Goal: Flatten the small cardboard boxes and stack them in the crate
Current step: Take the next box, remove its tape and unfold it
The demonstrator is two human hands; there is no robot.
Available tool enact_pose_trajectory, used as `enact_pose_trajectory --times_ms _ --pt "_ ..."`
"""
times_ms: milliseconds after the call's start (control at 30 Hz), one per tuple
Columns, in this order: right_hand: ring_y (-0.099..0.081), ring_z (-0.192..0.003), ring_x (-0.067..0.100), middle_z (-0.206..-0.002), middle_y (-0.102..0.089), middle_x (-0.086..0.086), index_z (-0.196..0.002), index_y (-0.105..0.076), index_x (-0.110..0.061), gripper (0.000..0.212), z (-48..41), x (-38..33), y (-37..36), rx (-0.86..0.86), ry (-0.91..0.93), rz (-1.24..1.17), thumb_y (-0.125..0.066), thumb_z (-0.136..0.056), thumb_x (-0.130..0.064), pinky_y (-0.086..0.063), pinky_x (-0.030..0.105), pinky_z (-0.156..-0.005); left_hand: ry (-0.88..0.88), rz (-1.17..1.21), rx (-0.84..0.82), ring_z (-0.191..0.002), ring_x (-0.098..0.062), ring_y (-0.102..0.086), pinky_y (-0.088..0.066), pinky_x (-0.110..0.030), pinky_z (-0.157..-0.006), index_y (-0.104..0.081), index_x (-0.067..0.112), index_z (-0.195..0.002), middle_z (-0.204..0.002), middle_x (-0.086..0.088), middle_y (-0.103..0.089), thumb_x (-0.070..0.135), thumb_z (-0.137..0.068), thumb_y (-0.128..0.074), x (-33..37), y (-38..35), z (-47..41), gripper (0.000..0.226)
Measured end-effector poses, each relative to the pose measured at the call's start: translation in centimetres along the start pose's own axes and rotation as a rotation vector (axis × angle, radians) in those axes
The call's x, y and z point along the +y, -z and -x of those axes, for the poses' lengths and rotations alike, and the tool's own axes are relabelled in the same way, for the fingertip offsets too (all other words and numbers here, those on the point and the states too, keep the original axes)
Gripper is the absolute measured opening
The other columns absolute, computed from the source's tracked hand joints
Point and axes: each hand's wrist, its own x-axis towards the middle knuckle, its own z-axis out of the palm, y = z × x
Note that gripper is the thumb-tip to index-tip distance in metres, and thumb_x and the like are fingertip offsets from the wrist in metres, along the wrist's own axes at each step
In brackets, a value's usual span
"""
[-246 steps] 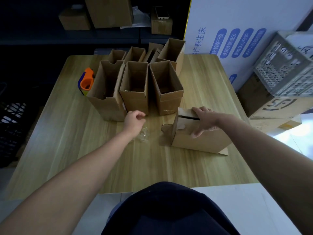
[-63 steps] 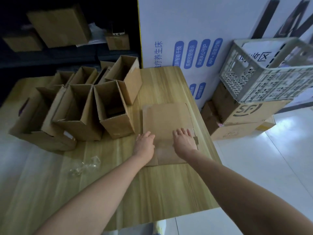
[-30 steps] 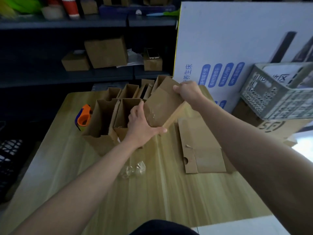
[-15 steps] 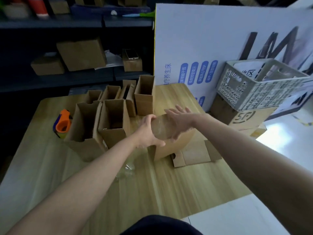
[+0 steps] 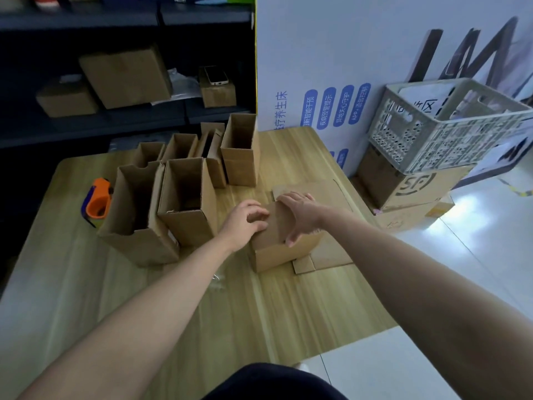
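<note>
A small cardboard box point(image 5: 284, 251) lies on its side on the wooden table point(image 5: 173, 298), resting partly on a flattened box point(image 5: 331, 246). My left hand point(image 5: 245, 222) curls over the box's left top edge. My right hand point(image 5: 300, 212) presses fingers-spread on its upper face. Several open boxes point(image 5: 187, 203) stand upright at the table's left and back. The grey plastic crate point(image 5: 450, 125) sits off the table at the right, on a brown carton point(image 5: 409, 183).
An orange tape dispenser point(image 5: 98, 202) lies at the table's left, beside the tall boxes. Crumpled clear tape point(image 5: 217, 281) lies near my left forearm. A white printed board point(image 5: 360, 67) stands behind the table, and dark shelves with cartons point(image 5: 124, 76) fill the back left.
Both hands lifted a standing box from the group, brought it down to the right and laid it on the flattened box. They now press on its top.
</note>
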Motion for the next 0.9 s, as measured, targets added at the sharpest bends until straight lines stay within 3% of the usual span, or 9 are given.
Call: enact_pose_trajectory --times_ms 100,200,333,467,533,700,800,900 --pt "-0.010 -0.143 0.025 -0.155 -0.017 0.000 -0.151 -0.010 -0.023 0.123 0.0 0.1 0.0 -0.001 -0.016 -0.021 -0.087 -0.057 -0.045 -0.005 0.045 -0.117 -0.009 -0.018 0.085 -0.113 -0.016 -0.045 -0.028 -0.023 -0.096 -0.071 0.011 -0.085 -0.112 0.006 -0.050 0.009 -0.083 -0.068 0.2 -0.1 -0.4 0.004" --pt "-0.013 -0.142 0.028 -0.155 -0.017 -0.001 -0.150 -0.011 -0.026 0.121 0.0 0.0 0.2 -0.008 -0.036 -0.039 -0.087 -0.057 -0.043 -0.011 0.047 -0.115 -0.011 -0.087 0.112 -0.113 -0.017 -0.038 -0.028 -0.030 -0.102 -0.065 0.016 -0.075 -0.108 0.006 -0.045 0.010 -0.085 -0.067 0.2 0.3 -0.5 0.012" --pt "-0.014 -0.141 0.029 -0.154 -0.019 -0.002 -0.150 -0.013 -0.027 0.119 0.0 -0.3 0.5 -0.010 -0.048 -0.038 -0.087 -0.058 -0.041 -0.016 0.049 -0.114 -0.009 -0.016 0.121 -0.096 -0.018 -0.051 -0.045 -0.033 -0.096 -0.062 0.014 -0.088 -0.108 0.002 -0.046 0.010 -0.091 -0.059 -0.6 1.7 0.0 0.006" --pt "-0.015 -0.140 0.029 -0.153 -0.019 -0.001 -0.150 -0.012 -0.024 0.119 0.4 -0.5 0.4 -0.010 -0.043 -0.028 -0.086 -0.059 -0.041 -0.015 0.047 -0.114 -0.029 -0.100 0.019 -0.098 -0.016 -0.048 -0.041 -0.031 -0.097 -0.062 0.025 -0.122 -0.112 0.005 -0.046 0.013 -0.092 -0.058 -0.4 1.6 -0.3 0.032" --pt "-0.015 -0.140 0.028 -0.153 -0.018 0.000 -0.151 -0.011 -0.023 0.120 0.4 -0.6 0.5 -0.015 -0.047 -0.017 -0.086 -0.060 -0.041 -0.016 0.046 -0.114 -0.043 -0.195 0.017 -0.108 -0.019 -0.045 -0.035 -0.033 -0.102 -0.068 0.022 -0.115 -0.109 0.004 -0.047 0.016 -0.091 -0.060 -0.2 1.2 -0.6 0.026" --pt "-0.015 -0.140 0.028 -0.153 -0.018 0.000 -0.150 -0.011 -0.024 0.119 0.5 -0.8 0.7 -0.025 -0.060 -0.014 -0.087 -0.060 -0.040 -0.016 0.044 -0.113 -0.068 -0.277 0.043 -0.108 -0.017 -0.040 -0.032 -0.034 -0.101 -0.070 0.028 -0.108 -0.106 0.010 -0.046 0.022 -0.089 -0.063 0.1 1.1 -1.1 0.021" --pt "-0.014 -0.141 0.029 -0.154 -0.016 0.000 -0.151 -0.010 -0.024 0.120 0.5 -0.9 0.7 -0.029 -0.069 -0.011 -0.087 -0.060 -0.040 -0.016 0.044 -0.114 -0.093 -0.264 0.047 -0.103 -0.016 -0.042 -0.034 -0.036 -0.097 -0.072 0.024 -0.087 -0.098 0.012 -0.049 0.020 -0.087 -0.065 0.5 0.9 -1.5 0.008" --pt "-0.012 -0.143 0.028 -0.155 -0.016 0.000 -0.151 -0.010 -0.024 0.121 0.4 -1.0 0.6 -0.026 -0.076 0.000 -0.087 -0.059 -0.041 -0.014 0.043 -0.114 -0.119 -0.288 0.038 -0.100 -0.016 -0.041 -0.035 -0.035 -0.095 -0.065 0.023 -0.077 -0.097 0.009 -0.051 0.013 -0.088 -0.063 0.6 0.6 -1.9 0.015"
